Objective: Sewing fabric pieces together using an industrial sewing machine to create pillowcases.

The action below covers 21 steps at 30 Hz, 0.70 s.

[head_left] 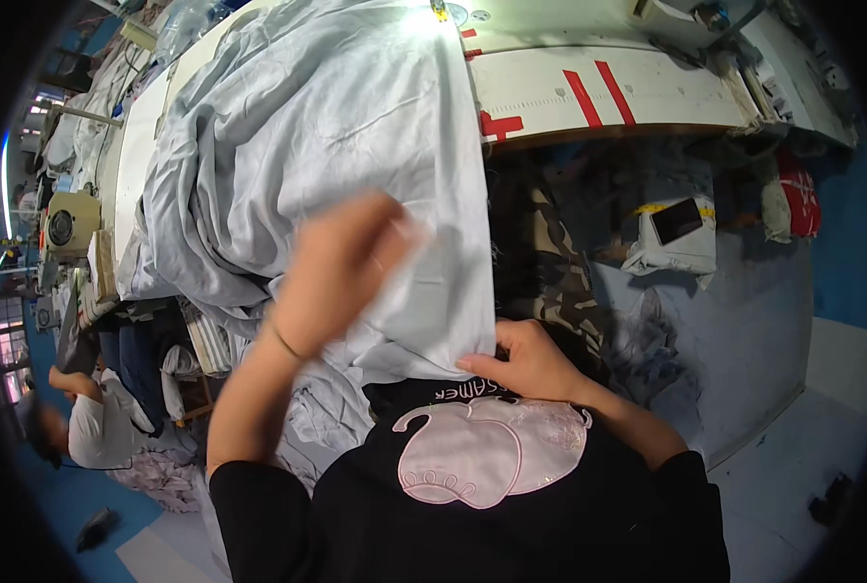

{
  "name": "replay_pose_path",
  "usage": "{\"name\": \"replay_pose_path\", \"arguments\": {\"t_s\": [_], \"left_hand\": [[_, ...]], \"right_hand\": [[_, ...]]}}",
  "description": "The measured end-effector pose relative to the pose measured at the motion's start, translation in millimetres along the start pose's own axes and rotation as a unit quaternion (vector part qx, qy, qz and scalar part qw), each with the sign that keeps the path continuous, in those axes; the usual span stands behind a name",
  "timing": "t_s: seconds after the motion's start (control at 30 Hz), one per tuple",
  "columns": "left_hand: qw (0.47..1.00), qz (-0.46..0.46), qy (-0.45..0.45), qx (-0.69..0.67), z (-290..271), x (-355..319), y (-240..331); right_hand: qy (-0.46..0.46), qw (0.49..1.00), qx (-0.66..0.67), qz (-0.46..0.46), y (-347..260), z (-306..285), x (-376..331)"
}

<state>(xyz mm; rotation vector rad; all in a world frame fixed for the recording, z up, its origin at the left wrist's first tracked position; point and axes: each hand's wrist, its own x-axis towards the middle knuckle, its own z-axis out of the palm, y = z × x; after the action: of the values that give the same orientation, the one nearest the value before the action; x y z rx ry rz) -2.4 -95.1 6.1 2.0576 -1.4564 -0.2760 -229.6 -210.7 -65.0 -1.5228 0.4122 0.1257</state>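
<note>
A large pale grey-blue cloth spreads over the sewing table and hangs down toward my lap, gathered in loose folds on the left. Its straight right edge runs from a brightly lit spot at the sewing machine down to my right hand. My right hand pinches the near corner of that edge between thumb and fingers. Above the middle of the cloth is my left hand, smeared by motion; its fingers look bent, but whether they touch the cloth is unclear.
Red tape strips mark the white tabletop at right. A phone lies on a white bundle beyond the table's edge. At far left another person sits near heaped cloth and a cream-coloured machine.
</note>
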Motion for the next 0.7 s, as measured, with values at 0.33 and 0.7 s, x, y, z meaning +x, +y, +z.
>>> {"name": "replay_pose_path", "arguments": {"t_s": [0.33,0.7], "left_hand": [[0.959,-0.203,-0.072,-0.182,63.0,-42.2,31.7],[0.983,-0.076,-0.138,-0.094,50.0,-32.7,50.8]], "right_hand": [[0.005,0.949,-0.166,-0.267,2.6,-15.1,-5.0],[0.223,0.742,-0.407,-0.483,-11.9,-45.4,49.0]]}}
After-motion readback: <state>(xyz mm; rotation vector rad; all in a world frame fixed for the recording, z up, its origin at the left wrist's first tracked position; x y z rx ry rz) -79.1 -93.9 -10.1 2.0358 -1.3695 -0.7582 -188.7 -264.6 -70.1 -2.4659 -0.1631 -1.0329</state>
